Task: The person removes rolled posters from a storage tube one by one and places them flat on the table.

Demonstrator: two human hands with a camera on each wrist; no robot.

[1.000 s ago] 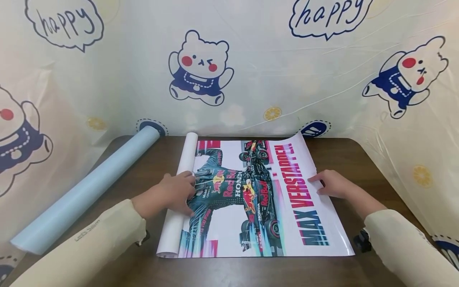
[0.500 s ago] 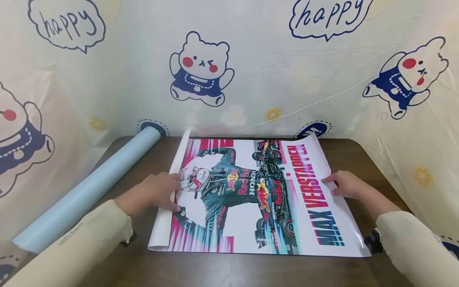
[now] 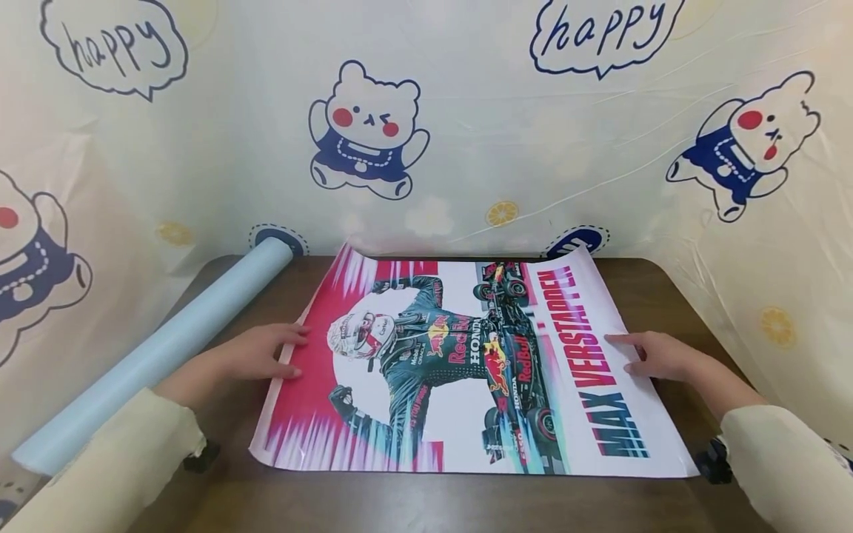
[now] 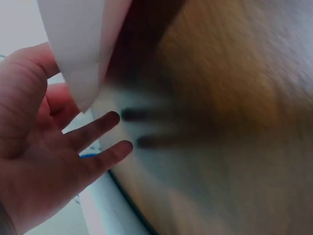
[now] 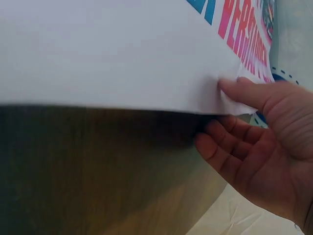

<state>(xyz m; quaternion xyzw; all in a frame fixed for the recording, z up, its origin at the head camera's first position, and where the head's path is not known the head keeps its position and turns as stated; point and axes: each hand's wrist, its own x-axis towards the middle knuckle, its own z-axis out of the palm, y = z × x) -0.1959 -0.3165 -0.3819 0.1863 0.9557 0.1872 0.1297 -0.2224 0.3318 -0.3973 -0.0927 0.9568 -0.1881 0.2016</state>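
A printed poster [image 3: 453, 370] with a racing driver, a race car and red-blue lettering lies spread across the table, its left edge curling up slightly. At that left edge, my left hand [image 3: 266, 352] touches the sheet with thumb and finger. In the left wrist view, the paper hides the thumb tip of the left hand [image 4: 44, 142], and two straight fingers reach toward the tabletop. My right hand [image 3: 663, 355] pinches the poster's right edge. The right wrist view shows the right hand [image 5: 264, 132] with its thumb over the white margin and its fingers beneath.
A long light-blue roll [image 3: 160, 352] lies diagonally on the left side of the brown table [image 3: 413, 503]. A pale curtain [image 3: 466, 111] with cartoon bears hangs behind and around the table.
The left hand has moved left, and the rolled part of the poster has unrolled, exposing the driver's helmet and red background. The right hand and right edge have shifted right.
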